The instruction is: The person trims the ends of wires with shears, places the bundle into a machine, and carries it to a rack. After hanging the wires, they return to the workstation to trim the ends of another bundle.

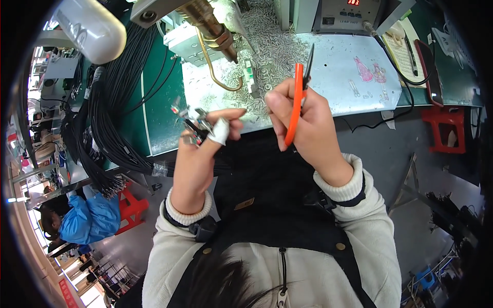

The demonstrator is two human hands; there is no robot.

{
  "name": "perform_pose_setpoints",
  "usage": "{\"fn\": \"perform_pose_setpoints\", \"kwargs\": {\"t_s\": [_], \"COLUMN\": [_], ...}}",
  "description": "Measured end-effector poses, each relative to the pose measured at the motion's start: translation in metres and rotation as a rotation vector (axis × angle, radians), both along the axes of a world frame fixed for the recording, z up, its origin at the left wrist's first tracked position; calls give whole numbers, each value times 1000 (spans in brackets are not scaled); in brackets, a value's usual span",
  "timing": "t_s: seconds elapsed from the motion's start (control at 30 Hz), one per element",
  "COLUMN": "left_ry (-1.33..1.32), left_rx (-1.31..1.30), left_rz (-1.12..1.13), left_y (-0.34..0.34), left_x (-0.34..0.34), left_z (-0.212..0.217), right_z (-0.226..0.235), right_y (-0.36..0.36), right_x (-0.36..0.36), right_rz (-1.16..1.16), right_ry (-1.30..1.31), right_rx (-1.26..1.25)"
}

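Left grip (pixel 209 134): the digits, one bearing a white wrap (pixel 220 132), curl closed around a blurred cluster of short dark wire ends with metallic tips (pixel 193 127). Right grip (pixel 307 115): the fingers close on a slender orange-handled tool with a dark pointed tip (pixel 296 110), directed forward. Ahead of and between both grips, a small green-and-white block (pixel 249 76) stands beside a brass-coloured metal nozzle (pixel 220 38), amid silvery clippings (pixel 267 25) on the green bench (pixel 164 123). Left of the left grip: a thick bundle of black cables (pixel 103 120).
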State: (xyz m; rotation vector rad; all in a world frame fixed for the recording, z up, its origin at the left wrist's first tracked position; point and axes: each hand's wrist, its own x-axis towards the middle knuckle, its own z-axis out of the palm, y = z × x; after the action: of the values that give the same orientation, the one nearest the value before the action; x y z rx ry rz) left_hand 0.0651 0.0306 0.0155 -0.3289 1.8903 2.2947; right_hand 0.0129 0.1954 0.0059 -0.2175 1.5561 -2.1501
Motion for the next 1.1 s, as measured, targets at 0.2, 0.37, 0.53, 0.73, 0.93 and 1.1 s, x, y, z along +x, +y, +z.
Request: {"fn": "perform_pose_setpoints", "kwargs": {"t_s": [0.2,0.37,0.53,0.73,0.93,1.1], "left_ry": [67,-13,-17,0,363,201], "left_rx": [-189,-53,-105,-77,-369,-52], "left_rz": [-213,-177,-200,45,87,73], "left_y": [14,12,13,10,11,7], "left_x": [22,27,32,39,32,30], "left_z": [-5,-4,-9,-15,-16,-16], "right_z": [-8,-7,-10,-10,2,-25], "right_y": [1,-3,-2,4,6,-5], "right_x": [12,24,27,30,21,32], "right_rz": [162,-48,13,28,335,169], "right_ry": [481,295,476,203,-290,293], "right_rx": [334,42,146,221,90,222]}}
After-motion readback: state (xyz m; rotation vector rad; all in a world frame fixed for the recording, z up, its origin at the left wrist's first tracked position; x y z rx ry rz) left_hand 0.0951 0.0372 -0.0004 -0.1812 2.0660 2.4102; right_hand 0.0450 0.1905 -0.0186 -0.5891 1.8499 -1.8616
